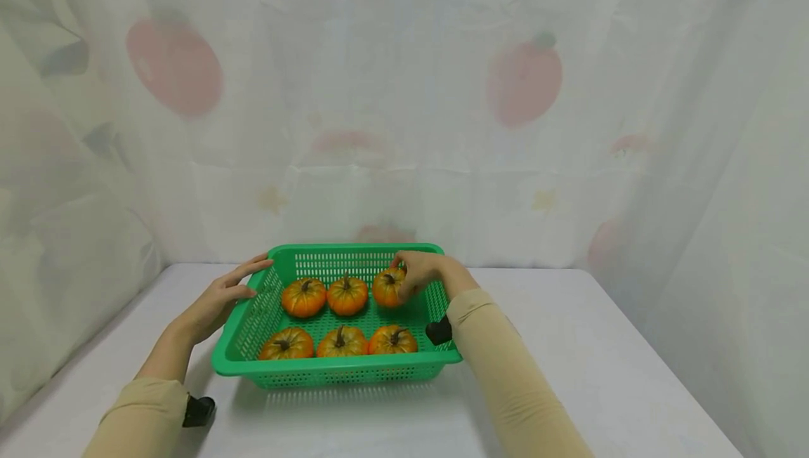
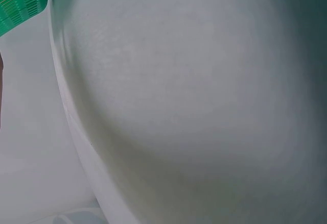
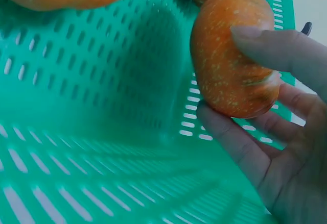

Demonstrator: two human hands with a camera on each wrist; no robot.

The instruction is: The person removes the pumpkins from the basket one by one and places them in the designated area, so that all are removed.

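Orange pumpkin [image 3: 232, 55] in right hand [image 1: 425, 272], green basket [image 1: 329, 372], unlabelled.

White table [image 1: 600, 345] in front of you, plain, matte, running back to curtain. Sheer white curtain [image 1: 404, 184] hangs behind table and wraps round both your sides, creased, printed with pale leaves. Large faded red fruit print [image 1: 175, 64] at your upper left, second red fruit print [image 1: 524, 82] at upper right. Five loose orange pumpkins, stems up: back-left pumpkin [image 1: 304, 297] just beside back-middle pumpkin [image 1: 347, 295]. Nearer you, front-left pumpkin [image 1: 286, 345], front-middle pumpkin [image 1: 342, 342], front-right pumpkin [image 1: 392, 340] in close row.
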